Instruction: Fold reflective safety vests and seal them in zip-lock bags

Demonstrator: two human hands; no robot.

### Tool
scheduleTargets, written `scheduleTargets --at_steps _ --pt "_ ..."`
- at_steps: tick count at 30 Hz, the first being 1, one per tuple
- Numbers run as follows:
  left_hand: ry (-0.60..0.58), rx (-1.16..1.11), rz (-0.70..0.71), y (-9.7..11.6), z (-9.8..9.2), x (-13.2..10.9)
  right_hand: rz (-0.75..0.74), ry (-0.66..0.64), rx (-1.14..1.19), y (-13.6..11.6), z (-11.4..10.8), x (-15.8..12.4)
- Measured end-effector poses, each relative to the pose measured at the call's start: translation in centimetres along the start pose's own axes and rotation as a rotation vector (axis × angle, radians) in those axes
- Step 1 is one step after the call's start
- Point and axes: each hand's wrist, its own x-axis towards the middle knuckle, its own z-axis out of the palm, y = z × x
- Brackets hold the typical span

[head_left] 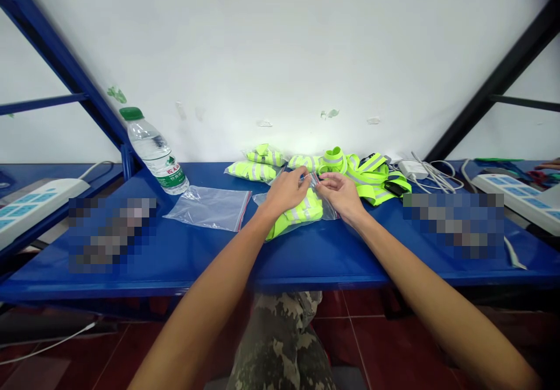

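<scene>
On the blue shelf, my left hand and my right hand meet at the top edge of a clear zip bag that holds a folded neon-yellow reflective vest. Both hands pinch the bag's mouth, fingers pressed together. Just beyond them lie bagged folded vests and a loose pile of neon reflective straps. An empty clear zip bag lies flat to the left of my left hand.
A water bottle with a green cap leans at the back left. White power strips sit at the far left and far right. A white charger with cables lies at the back right. A white wall stands close behind.
</scene>
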Motion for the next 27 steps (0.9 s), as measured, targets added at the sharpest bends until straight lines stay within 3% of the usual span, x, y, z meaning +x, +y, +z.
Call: scheduleTargets --at_steps 27 --pt "-0.035 0.032 0.021 0.90 -0.44 -0.42 0.039 0.019 0.141 -0.50 0.08 -0.27"
